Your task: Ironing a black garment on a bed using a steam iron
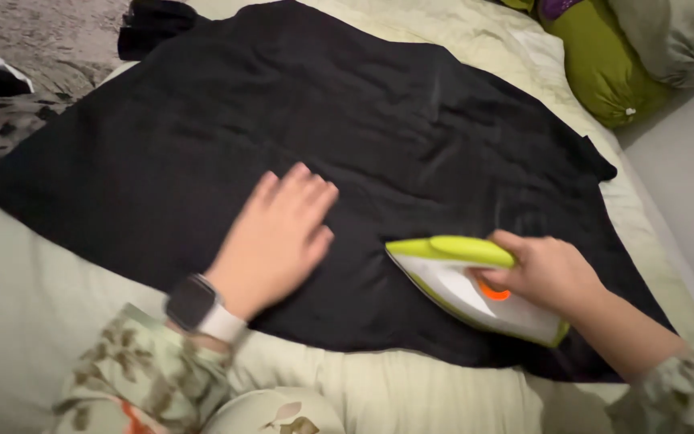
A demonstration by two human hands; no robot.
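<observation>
Black cloth [411, 137] is pressed flat under the left hand [276, 241], whose fingers [307, 189] lie together, palm down. Just beside them, a green-and-white iron [463, 281] is gripped at its handle by the right hand [546, 272], fingers curled shut around it. Beyond, a pale quilted bedspread [34, 305] is seen beneath the cloth.

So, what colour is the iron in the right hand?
The iron is white and lime green with an orange dial, seen in the head view.

A home bedroom — pale quilted bed [459, 394], green bolster pillow [604, 72], rug [50, 36] beside it.
</observation>
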